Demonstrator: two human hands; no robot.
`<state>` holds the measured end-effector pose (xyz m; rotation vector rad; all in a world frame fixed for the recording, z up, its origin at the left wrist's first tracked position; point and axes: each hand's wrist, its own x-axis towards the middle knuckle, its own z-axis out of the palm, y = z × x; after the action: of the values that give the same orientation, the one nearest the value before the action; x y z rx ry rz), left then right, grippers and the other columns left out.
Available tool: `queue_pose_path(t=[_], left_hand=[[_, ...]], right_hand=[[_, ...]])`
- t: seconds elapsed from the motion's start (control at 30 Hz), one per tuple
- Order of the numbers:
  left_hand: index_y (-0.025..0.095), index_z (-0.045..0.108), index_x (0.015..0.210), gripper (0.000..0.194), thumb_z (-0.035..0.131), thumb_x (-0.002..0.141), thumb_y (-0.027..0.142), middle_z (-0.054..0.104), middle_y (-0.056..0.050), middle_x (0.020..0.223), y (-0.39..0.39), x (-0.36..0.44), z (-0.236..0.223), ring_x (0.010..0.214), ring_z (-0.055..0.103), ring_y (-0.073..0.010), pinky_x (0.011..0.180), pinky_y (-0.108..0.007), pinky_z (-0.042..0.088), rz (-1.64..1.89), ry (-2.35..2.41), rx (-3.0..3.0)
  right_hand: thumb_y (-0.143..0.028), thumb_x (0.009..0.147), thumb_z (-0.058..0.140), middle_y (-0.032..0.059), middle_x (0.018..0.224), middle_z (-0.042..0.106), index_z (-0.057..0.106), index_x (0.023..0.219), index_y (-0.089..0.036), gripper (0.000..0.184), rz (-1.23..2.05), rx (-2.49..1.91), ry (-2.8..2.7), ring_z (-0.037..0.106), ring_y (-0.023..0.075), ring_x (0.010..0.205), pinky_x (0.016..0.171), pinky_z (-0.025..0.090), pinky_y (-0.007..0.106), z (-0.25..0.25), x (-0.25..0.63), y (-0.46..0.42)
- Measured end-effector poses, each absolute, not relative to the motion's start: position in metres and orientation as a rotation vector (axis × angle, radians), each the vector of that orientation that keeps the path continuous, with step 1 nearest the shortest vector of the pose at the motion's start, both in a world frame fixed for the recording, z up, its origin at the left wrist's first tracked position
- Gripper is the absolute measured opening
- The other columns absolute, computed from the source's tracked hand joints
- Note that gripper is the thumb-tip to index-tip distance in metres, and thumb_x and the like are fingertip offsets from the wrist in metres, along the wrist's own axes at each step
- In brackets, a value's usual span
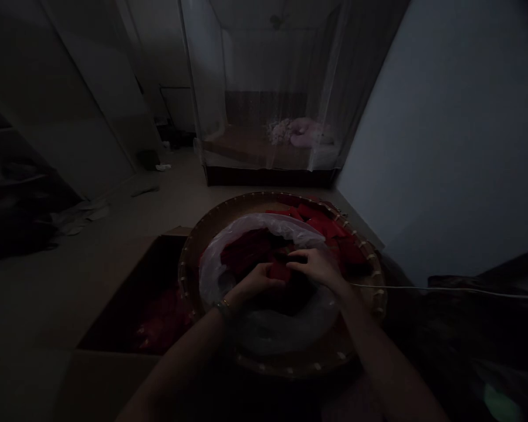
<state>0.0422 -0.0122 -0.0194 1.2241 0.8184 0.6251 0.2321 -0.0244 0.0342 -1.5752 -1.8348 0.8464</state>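
The room is dim. A round woven tray [193, 234] lies in front of me. On it rests an open clear plastic bag [255, 225] filled with red pieces [246, 252]. More red pieces [321, 225] lie loose on the tray's far right side. My left hand [257, 281], with a bracelet at the wrist, and my right hand [314, 266] meet inside the bag's mouth. Both have their fingers curled down onto a red piece [280, 271] between them.
An open cardboard box [127, 293] with red contents stands on the floor to the left of the tray. A bed under a mosquito net [268, 117] fills the far side. A wall [444, 146] runs along the right, and a thin white cord [444, 288] crosses at the right.
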Motion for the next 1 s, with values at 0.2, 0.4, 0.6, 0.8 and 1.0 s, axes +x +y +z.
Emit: queue_pose_path(t=[0.2,0.4,0.6,0.8,1.0], left_hand=[[0.010,0.067,0.093,0.040,0.078,0.055,0.021,0.068,-0.003,0.079,-0.010,0.035,-0.019,0.066,0.060,-0.0126,0.064,-0.024,0.046,0.427,0.762,1.303],[0.009,0.069,0.087,0.029,0.074,0.063,0.025,0.069,-0.006,0.073,-0.008,0.024,-0.007,0.063,0.064,-0.0136,0.061,-0.023,0.049,0.287,0.735,1.352],[0.010,0.070,0.080,0.020,0.073,0.063,0.020,0.070,-0.005,0.068,-0.004,0.020,-0.007,0.059,0.063,-0.0125,0.056,-0.021,0.049,0.237,0.786,1.384],[0.009,0.070,0.084,0.023,0.071,0.063,0.019,0.070,-0.005,0.068,-0.004,0.023,-0.013,0.059,0.064,-0.0124,0.056,-0.020,0.049,0.278,0.843,1.389],[0.009,0.070,0.085,0.026,0.073,0.062,0.022,0.070,-0.005,0.069,-0.005,0.024,-0.014,0.061,0.065,-0.0139,0.059,-0.022,0.050,0.278,0.774,1.354]], right_hand=[[-0.041,0.068,0.069,0.0038,0.090,0.073,0.073,0.092,-0.025,0.029,0.599,-1.609,-1.836,0.066,0.0233,0.084,0.072,0.049,0.030,0.026,0.248,-0.021],[-0.043,0.068,0.069,0.0035,0.090,0.073,0.072,0.093,-0.025,0.031,0.597,-1.580,-1.788,0.066,0.0221,0.084,0.074,0.050,0.030,0.013,0.256,-0.015],[-0.043,0.067,0.068,0.0061,0.088,0.072,0.069,0.101,-0.016,0.044,0.821,-1.634,-1.594,0.066,0.0206,0.077,0.068,0.050,0.030,0.026,0.263,-0.016],[-0.043,0.064,0.071,0.0053,0.095,0.071,0.068,0.104,-0.017,0.048,0.890,-1.610,-1.647,0.065,0.0214,0.083,0.070,0.050,0.029,0.027,0.266,-0.021],[-0.044,0.067,0.069,0.0039,0.087,0.073,0.071,0.093,-0.023,0.034,0.583,-1.657,-1.747,0.066,0.0225,0.080,0.072,0.049,0.031,0.010,0.252,-0.015]])
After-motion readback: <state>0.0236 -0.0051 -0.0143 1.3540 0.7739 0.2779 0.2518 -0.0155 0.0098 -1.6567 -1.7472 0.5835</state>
